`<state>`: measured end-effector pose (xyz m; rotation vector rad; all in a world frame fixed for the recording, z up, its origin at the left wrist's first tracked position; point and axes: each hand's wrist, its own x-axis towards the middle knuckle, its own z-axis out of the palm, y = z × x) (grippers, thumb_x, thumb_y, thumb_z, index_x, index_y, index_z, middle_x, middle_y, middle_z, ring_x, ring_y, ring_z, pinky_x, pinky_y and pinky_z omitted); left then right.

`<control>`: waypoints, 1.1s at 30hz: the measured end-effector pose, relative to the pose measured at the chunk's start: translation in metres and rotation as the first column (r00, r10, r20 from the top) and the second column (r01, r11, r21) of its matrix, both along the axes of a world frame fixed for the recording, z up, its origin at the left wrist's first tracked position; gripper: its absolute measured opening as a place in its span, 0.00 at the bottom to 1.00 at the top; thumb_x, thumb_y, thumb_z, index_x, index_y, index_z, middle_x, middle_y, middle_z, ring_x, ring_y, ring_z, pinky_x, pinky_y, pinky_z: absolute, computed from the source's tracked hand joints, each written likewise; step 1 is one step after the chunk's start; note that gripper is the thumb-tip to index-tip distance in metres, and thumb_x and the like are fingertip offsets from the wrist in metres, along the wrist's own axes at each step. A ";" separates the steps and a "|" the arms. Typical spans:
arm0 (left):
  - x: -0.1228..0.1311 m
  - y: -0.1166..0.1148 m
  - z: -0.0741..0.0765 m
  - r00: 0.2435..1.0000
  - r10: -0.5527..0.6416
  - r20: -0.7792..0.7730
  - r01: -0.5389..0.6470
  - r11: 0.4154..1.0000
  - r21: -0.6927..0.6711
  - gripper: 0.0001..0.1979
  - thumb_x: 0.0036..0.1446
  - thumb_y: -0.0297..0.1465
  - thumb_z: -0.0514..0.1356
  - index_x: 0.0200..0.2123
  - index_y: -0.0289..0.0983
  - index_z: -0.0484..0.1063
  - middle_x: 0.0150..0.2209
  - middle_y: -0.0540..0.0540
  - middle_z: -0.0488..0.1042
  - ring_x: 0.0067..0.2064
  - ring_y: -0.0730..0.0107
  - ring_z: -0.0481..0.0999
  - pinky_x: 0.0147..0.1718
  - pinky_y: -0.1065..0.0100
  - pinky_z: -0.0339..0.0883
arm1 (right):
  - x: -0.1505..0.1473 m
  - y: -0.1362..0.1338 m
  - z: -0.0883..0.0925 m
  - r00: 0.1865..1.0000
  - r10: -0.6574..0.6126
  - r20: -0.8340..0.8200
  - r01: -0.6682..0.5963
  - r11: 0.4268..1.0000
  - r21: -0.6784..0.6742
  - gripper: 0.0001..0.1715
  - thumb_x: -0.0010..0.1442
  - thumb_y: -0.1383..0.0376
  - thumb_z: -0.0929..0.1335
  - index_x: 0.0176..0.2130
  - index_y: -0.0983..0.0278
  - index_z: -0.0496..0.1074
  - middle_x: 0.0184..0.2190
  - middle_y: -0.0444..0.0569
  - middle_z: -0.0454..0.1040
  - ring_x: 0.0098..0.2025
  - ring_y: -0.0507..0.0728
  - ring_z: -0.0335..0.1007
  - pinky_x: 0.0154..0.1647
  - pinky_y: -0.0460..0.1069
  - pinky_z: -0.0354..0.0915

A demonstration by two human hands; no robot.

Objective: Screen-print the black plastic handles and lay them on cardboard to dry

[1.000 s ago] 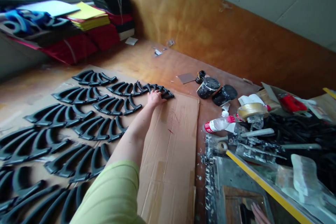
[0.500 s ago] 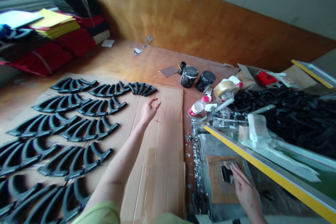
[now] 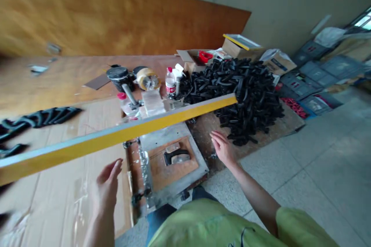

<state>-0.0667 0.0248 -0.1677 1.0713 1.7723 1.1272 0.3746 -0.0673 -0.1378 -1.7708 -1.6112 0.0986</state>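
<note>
plywood bench [image 3: 66, 73] beside tiled floor [image 3: 324, 166], gray crates [image 3: 321, 73]

Yellow-edged bar [image 3: 116, 136] blurred, black curved parts [image 3: 37, 119] cut off at left

Grey plastic crates [image 3: 317, 70] sit stacked on the pale tiled floor [image 3: 327, 162] (a bright window [image 3: 363, 21] glints beyond them), and a clear plastic bottle [image 3: 170, 81] with a red cap stands near a tan roll of packing tape [image 3: 147, 78] and a black-lidded tin [image 3: 119, 78].

1 head-worn camera looks forward and down from close above the left hand [image 3: 106, 187] and right hand [image 3: 223, 148].
</note>
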 end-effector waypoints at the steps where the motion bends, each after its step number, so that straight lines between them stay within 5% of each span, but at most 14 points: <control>1: 0.010 -0.010 0.001 0.997 0.052 0.059 -0.050 0.998 -0.024 0.23 0.45 0.50 0.66 0.40 0.40 0.79 0.41 0.45 0.81 0.45 0.53 0.80 0.51 0.52 0.72 | 0.034 -0.008 -0.004 0.995 -0.102 -0.009 0.102 0.994 0.037 0.20 0.68 0.59 0.61 0.52 0.60 0.76 0.54 0.53 0.75 0.59 0.58 0.67 0.63 0.57 0.61; 3: 0.028 -0.028 0.004 0.981 0.135 0.136 -0.123 0.988 -0.094 0.22 0.43 0.48 0.68 0.39 0.41 0.78 0.43 0.46 0.81 0.47 0.51 0.80 0.55 0.49 0.69 | 0.102 -0.026 -0.017 0.934 -0.355 -0.042 0.357 0.931 0.079 0.24 0.67 0.54 0.61 0.53 0.63 0.74 0.55 0.57 0.73 0.58 0.60 0.66 0.63 0.59 0.60; 6: 0.049 -0.050 0.011 0.982 0.165 0.094 -0.155 0.982 -0.108 0.19 0.44 0.46 0.68 0.38 0.43 0.78 0.42 0.47 0.81 0.48 0.48 0.79 0.54 0.46 0.70 | 0.182 -0.049 -0.047 0.718 -0.691 -0.086 0.693 0.721 -0.016 0.33 0.65 0.48 0.59 0.54 0.70 0.72 0.54 0.64 0.72 0.58 0.64 0.64 0.61 0.61 0.58; 8: 0.057 -0.059 0.014 0.984 0.169 0.060 -0.163 0.982 -0.100 0.17 0.45 0.45 0.68 0.38 0.45 0.78 0.41 0.47 0.81 0.48 0.47 0.79 0.53 0.46 0.71 | 0.208 -0.055 -0.067 0.597 -0.798 -0.082 0.787 0.602 -0.136 0.37 0.65 0.47 0.57 0.53 0.73 0.72 0.51 0.67 0.73 0.57 0.66 0.64 0.60 0.63 0.57; 11: 0.065 -0.067 0.018 0.978 0.201 0.060 -0.192 0.974 -0.122 0.17 0.44 0.45 0.69 0.38 0.45 0.79 0.41 0.48 0.81 0.48 0.49 0.79 0.53 0.47 0.71 | 0.201 -0.045 -0.089 0.542 -0.837 -0.069 0.808 0.542 -0.231 0.37 0.65 0.44 0.55 0.52 0.69 0.73 0.49 0.66 0.74 0.56 0.69 0.62 0.58 0.66 0.56; 19: 0.072 -0.066 0.027 0.963 0.228 0.141 -0.212 0.969 -0.124 0.20 0.40 0.45 0.70 0.35 0.40 0.78 0.37 0.50 0.79 0.42 0.63 0.78 0.52 0.57 0.70 | 0.115 0.000 -0.095 0.481 -0.863 -0.155 0.796 0.503 -0.335 0.43 0.60 0.42 0.62 0.63 0.67 0.63 0.57 0.70 0.64 0.59 0.75 0.56 0.56 0.71 0.54; 22: 0.071 -0.063 0.027 0.973 0.161 0.168 -0.145 0.984 -0.103 0.21 0.41 0.45 0.70 0.36 0.38 0.78 0.36 0.49 0.79 0.40 0.66 0.78 0.49 0.61 0.71 | 0.104 0.004 -0.094 0.532 -0.827 -0.179 0.746 0.559 -0.363 0.42 0.59 0.48 0.65 0.65 0.66 0.60 0.56 0.68 0.64 0.58 0.73 0.60 0.56 0.68 0.57; 25: 0.067 -0.054 0.033 0.979 0.103 0.175 -0.094 0.994 -0.061 0.23 0.41 0.46 0.70 0.36 0.36 0.77 0.35 0.47 0.79 0.40 0.66 0.78 0.45 0.63 0.72 | 0.090 0.010 -0.096 0.645 -0.736 -0.205 0.660 0.672 -0.337 0.43 0.59 0.51 0.65 0.66 0.70 0.59 0.57 0.68 0.64 0.60 0.71 0.59 0.60 0.64 0.57; 29: 0.061 -0.029 0.062 0.975 0.055 0.217 -0.063 0.997 0.033 0.26 0.44 0.48 0.69 0.41 0.36 0.76 0.36 0.46 0.79 0.39 0.67 0.79 0.41 0.65 0.72 | 0.070 0.020 -0.095 0.806 -0.560 -0.190 0.467 0.800 -0.378 0.43 0.59 0.51 0.64 0.66 0.71 0.59 0.59 0.66 0.62 0.62 0.68 0.58 0.63 0.60 0.55; 33: 0.057 0.010 0.111 0.945 -0.023 0.327 -0.065 0.964 0.256 0.28 0.55 0.52 0.62 0.52 0.40 0.71 0.30 0.51 0.76 0.28 0.76 0.74 0.33 0.71 0.71 | 0.065 0.026 -0.088 0.859 -0.492 -0.143 0.382 0.801 -0.461 0.39 0.57 0.54 0.66 0.63 0.69 0.65 0.56 0.63 0.68 0.60 0.67 0.62 0.63 0.60 0.56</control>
